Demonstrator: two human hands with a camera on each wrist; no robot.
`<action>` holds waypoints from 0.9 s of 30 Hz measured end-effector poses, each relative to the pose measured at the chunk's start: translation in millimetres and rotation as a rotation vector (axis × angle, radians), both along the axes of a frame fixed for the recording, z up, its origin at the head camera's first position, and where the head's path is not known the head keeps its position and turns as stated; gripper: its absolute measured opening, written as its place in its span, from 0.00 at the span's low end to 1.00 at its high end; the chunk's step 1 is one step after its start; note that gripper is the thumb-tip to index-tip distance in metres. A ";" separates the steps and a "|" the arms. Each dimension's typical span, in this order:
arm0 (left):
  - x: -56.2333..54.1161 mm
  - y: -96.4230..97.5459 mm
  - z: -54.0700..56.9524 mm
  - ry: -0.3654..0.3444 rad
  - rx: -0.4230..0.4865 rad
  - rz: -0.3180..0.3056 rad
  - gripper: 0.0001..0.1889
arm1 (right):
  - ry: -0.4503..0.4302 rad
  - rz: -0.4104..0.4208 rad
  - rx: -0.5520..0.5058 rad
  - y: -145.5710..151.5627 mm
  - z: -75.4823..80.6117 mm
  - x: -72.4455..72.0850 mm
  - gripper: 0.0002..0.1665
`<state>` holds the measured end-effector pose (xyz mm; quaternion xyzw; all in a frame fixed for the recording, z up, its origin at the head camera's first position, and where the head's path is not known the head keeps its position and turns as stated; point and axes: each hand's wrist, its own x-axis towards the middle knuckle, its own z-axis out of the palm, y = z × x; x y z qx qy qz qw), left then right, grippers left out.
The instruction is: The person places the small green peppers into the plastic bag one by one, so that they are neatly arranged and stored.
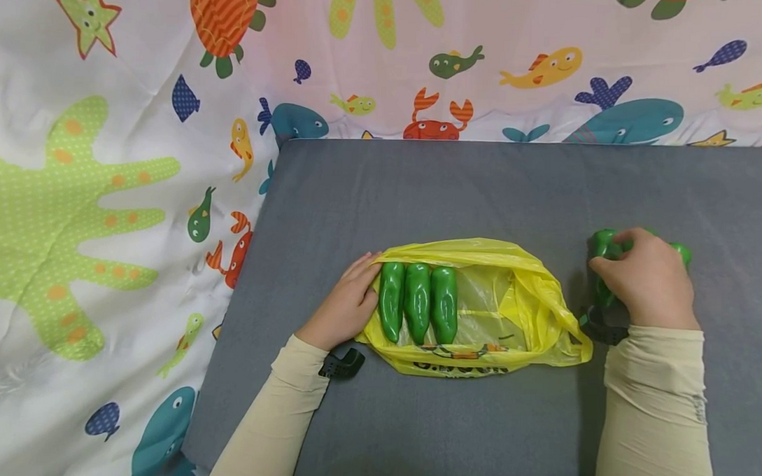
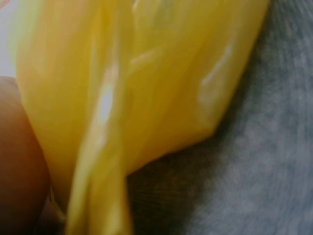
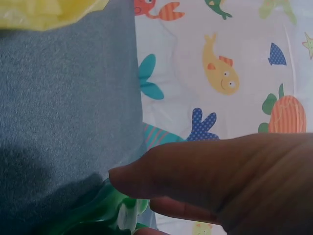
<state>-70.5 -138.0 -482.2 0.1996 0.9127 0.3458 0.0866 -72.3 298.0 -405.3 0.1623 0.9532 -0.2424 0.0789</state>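
Observation:
A yellow plastic bag (image 1: 481, 250) lies open in the middle of the table. Inside its left part, three glossy green peppers (image 1: 417, 302) lie side by side. My left hand (image 1: 344, 303) holds the bag's left edge; the left wrist view shows the yellow plastic (image 2: 146, 98) close up beside a finger (image 2: 22, 166). To the right of the bag, my right hand (image 1: 653, 282) grips a green pepper (image 1: 605, 246) between thumb and fingers. The right wrist view has the thumb (image 3: 146, 171) on this glossy pepper (image 3: 102, 210). Another green piece (image 1: 681, 254) peeks out behind the hand, mostly hidden.
A grey cloth covers the table (image 1: 420, 190). White cloth printed with sea animals (image 1: 131, 187) hangs along the left side and the back. Each wrist wears a black device (image 1: 343, 363).

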 end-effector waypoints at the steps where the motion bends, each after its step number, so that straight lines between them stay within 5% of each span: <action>1: 0.1 0.1 0.0 0.001 0.000 0.000 0.28 | -0.004 -0.004 0.004 0.6 -0.3 -0.1 0.33; 27: -0.4 0.0 -0.1 0.008 -0.005 -0.002 0.27 | -0.049 -0.011 0.053 -1.0 -4.3 -1.0 0.39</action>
